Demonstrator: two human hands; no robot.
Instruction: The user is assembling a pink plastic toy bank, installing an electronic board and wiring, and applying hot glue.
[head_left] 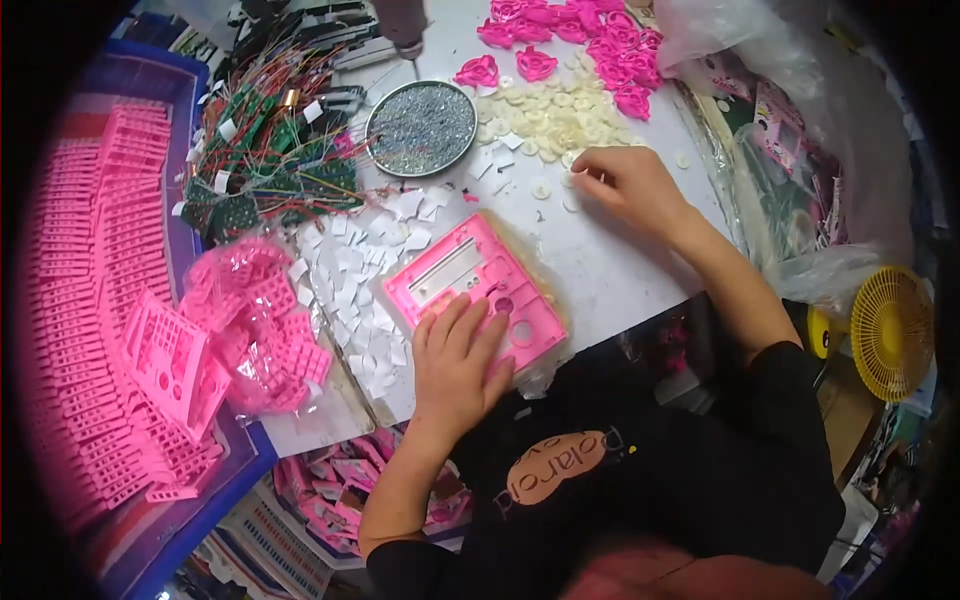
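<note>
A pink plastic casing with round holes and a white strip lies tilted on a padded block on the white table. My left hand rests on its near left side, fingers stretched out over the casing. My right hand is at the near edge of a pile of cream round discs. Its thumb and fingers are curled together beside a few loose discs; whether a disc is between the fingertips is hidden. White square pieces lie scattered left of the casing.
A round tin of small screws stands behind the casing, under a hanging screwdriver. Wired green circuit boards heap at the back left. Pink casings fill a blue crate; bagged pink keypads lie beside it. A yellow fan stands right.
</note>
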